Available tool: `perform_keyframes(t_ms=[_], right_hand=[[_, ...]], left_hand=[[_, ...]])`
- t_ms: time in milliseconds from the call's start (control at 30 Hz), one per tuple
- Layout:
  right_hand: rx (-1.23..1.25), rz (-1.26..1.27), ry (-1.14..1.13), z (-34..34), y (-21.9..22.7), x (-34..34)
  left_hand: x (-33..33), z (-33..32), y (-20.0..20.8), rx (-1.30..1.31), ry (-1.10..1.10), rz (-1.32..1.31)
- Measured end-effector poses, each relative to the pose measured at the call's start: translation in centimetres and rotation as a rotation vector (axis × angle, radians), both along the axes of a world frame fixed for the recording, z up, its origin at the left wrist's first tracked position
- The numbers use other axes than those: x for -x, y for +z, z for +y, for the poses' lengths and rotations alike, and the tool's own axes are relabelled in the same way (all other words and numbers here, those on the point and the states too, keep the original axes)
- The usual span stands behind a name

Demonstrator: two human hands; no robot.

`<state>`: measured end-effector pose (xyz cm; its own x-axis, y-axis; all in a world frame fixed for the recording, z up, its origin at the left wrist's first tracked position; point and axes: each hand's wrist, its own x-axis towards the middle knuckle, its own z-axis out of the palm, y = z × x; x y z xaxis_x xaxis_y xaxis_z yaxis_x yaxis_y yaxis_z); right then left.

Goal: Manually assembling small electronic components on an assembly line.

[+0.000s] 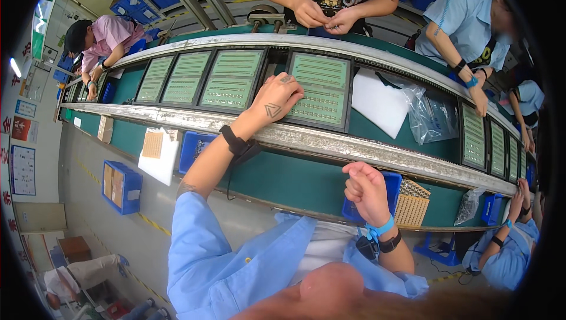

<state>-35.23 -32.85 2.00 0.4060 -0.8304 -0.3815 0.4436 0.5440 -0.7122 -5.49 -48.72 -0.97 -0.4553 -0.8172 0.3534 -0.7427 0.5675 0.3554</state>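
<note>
**Left hand over the board, right hand raised nearer you**

Well left of the board [324, 90], three more boards [186, 78] stand in a row between the rails. Left of it too, but nearer you, a white slab [158, 168] carries a tan tray [152, 144], then comes a blue bin [193, 146].

Your left hand [278, 99] lies over the left edge of the board, fingers bent and turned down; you cannot tell from here whether they pinch anything. The board itself lies flat, its rows of small parts facing up. Work here probably goes best with a light touch: come straight down, lift clear before shifting along a row, and steady yourself by the board's edge, since a dragged fingertip could knock parts askew.

Your right hand [367, 189] is up, right of the board and nearer you, fingers curled; whether a small part sits inside cannot be told. Best to bring it in from the near side, its blue strap [381, 228] clear of the rows.

Just right of the board is a white sheet [380, 104], with a clear bag [435, 116] beyond. Nearer you are another bin [392, 187] and a studded tan tray [413, 207].
</note>
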Motion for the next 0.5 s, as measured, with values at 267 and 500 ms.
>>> perform_keyframes(t_ms=[267, 500], right_hand=[[0.062, 0.025, 0.041, 0.39, 0.97, -0.49], [0.076, 0.009, 0.030, 0.58, 0.63, -0.10]], left_hand=[[0.36, 0.16, 0.10, 0.022, 0.015, -0.054], [0.58, -0.26, -0.19, 0.103, -0.004, -0.210]])
